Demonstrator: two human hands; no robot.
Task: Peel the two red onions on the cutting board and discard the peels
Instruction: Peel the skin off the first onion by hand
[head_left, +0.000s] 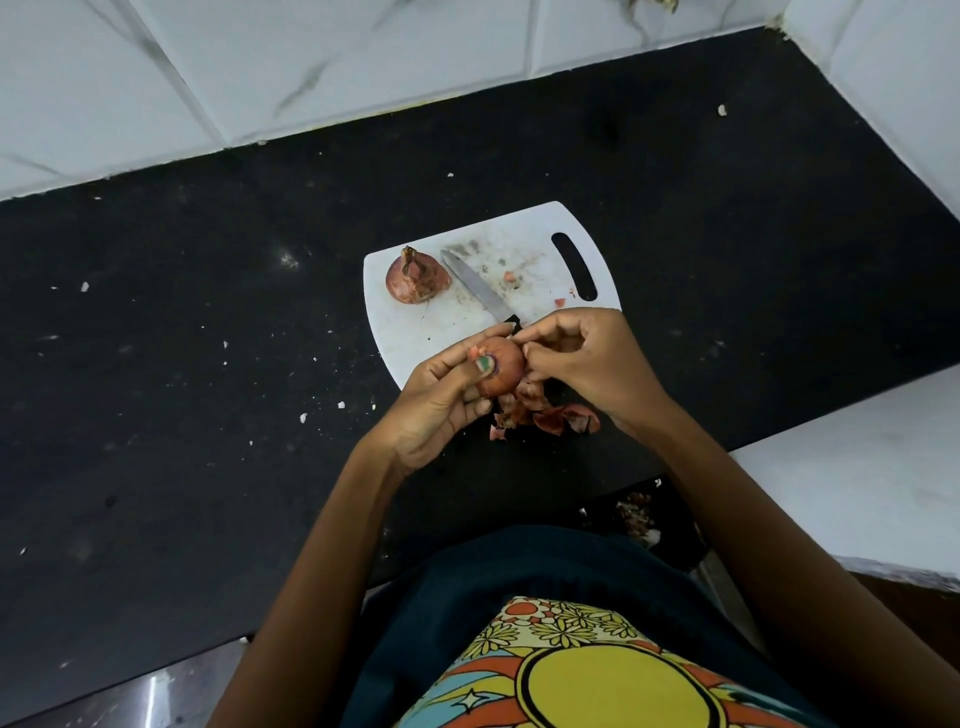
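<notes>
Gripping onion (506, 366), left hand (441, 400); right hand (587, 364) pinches.

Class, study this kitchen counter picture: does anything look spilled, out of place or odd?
Yes. Loose peels lie on the black counter beside the cutting board, not discarded. Pale crumbs speckle the counter. The knife lies bare on the board, close to the hands peeling an onion.
</notes>
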